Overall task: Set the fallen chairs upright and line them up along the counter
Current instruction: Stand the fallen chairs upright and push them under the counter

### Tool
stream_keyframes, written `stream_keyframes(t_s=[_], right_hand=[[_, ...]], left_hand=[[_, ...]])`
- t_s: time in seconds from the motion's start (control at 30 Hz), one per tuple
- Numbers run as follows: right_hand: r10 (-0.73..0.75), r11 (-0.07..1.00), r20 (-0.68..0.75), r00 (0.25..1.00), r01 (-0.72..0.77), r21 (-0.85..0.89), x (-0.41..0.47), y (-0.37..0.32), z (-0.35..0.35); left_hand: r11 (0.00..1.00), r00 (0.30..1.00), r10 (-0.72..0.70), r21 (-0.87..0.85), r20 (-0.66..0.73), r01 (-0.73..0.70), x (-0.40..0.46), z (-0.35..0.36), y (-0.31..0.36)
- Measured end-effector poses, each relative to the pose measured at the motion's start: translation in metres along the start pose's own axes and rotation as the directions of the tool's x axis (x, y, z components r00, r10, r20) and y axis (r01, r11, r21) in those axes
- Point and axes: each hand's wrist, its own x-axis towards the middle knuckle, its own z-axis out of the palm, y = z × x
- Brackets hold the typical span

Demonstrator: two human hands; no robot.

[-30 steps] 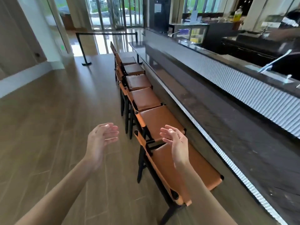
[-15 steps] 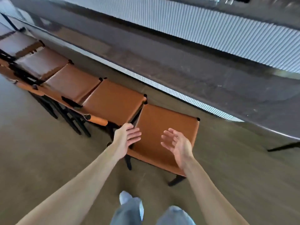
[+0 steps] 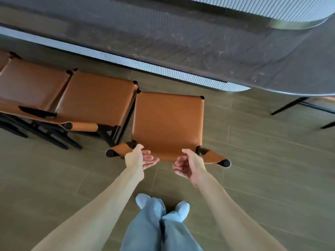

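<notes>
Hovering open-fingered at chair back edge: left hand, right hand.

Tan leather chairs on black frames; dark grey surface fronted by pale ribbed panelling; olive-brown plank floor; light blue jeans and pale socks.

A grey-green floor of long wood-look planks carries everything here. Tan leather chairs with black metal frames stand upright on it in a row beside the dark counter's ribbed pale base. Thin black legs of some other furniture rest at the right. Two pale-socked feet stand near the closest chair.
</notes>
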Motion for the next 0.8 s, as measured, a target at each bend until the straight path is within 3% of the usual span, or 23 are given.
stream_keyframes(t_s=[0.2, 0.33, 0.47, 0.8], right_hand=[[0.122, 0.992, 0.039, 0.992, -0.122, 0.018, 0.007, 0.029, -0.018], [0.068, 0.951, 0.088, 0.994, -0.092, 0.294, 0.013, 0.019, -0.009], [-0.001, 0.863, -0.049, 0.999, 0.026, 0.505, 0.02, 0.013, -0.006], [-0.013, 0.832, -0.169, 0.986, 0.104, 0.545, 0.029, 0.024, -0.008]], left_hand=[[0.993, 0.993, -0.115, -0.021, 0.009, 0.115, 0.001, -0.012, -0.029], [0.983, 0.991, -0.124, -0.131, 0.058, 0.13, 0.007, -0.017, -0.032], [0.97, 0.995, -0.032, -0.235, 0.091, 0.052, 0.014, -0.022, -0.019], [0.967, 0.999, -0.037, -0.251, -0.005, 0.034, 0.034, -0.016, -0.007]])
